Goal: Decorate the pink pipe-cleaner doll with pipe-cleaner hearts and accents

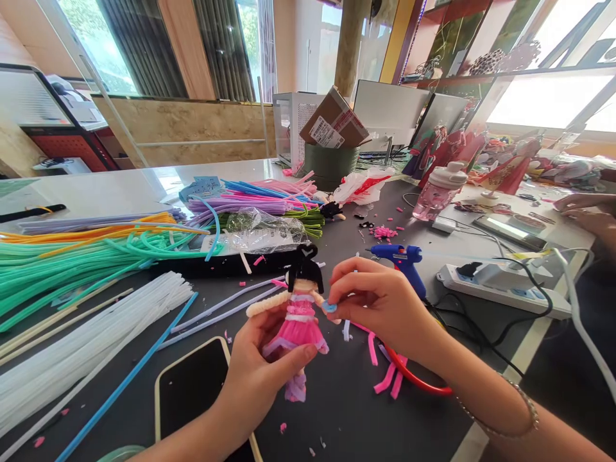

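bright daylight | windows [539, 102] overexposed | glare on table [167, 181] | edges stretched

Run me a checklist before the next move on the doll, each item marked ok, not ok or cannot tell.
1. Doll supported: ok, the left hand holds it at the skirt.
2. Light-blue piece pinched: ok, in the right hand's fingertips.
3. Glue gun nearby: ok, lying beyond the right hand.
4. Glue gun hot: cannot tell.
5. Table free of scraps: not ok, pink strips lie near the doll.
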Demonstrator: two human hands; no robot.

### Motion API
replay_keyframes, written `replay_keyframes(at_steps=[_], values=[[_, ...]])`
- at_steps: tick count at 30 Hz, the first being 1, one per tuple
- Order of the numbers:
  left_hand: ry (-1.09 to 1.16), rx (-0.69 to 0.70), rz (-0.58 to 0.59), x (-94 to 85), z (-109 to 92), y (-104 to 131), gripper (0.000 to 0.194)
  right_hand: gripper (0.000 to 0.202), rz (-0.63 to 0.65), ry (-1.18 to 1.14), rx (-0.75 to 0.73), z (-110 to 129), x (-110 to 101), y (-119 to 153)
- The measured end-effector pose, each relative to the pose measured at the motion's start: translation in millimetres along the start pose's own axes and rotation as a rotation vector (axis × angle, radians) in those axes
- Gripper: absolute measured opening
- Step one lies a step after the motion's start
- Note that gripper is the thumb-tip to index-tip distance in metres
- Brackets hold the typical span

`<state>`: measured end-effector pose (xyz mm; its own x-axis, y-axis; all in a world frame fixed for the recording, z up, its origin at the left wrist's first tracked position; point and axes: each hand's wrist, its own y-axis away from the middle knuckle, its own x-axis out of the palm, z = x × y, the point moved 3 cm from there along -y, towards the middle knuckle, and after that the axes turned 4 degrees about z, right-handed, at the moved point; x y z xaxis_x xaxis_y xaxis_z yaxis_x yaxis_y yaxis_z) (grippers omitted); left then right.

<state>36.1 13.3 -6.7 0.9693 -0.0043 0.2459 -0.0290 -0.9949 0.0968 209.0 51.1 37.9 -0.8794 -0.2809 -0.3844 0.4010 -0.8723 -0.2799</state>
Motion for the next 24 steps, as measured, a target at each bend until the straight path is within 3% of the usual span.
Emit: replay_keyframes(at_steps=[8,18,24], values=[[0.023,0.047,-0.001,0.6,-2,1,0.041,0.015,0.025,0.347,-0.122,10,0,-1],[-0.06,0.104,0.097,-11.6,10,-6,0.047,0.02,0.045,0.385,-0.18,11,2,-2],[-0.1,0.09,0.096,-9.5,5,-6,0.044,0.019,0.009,0.423,-0.244,14,4,-1]])
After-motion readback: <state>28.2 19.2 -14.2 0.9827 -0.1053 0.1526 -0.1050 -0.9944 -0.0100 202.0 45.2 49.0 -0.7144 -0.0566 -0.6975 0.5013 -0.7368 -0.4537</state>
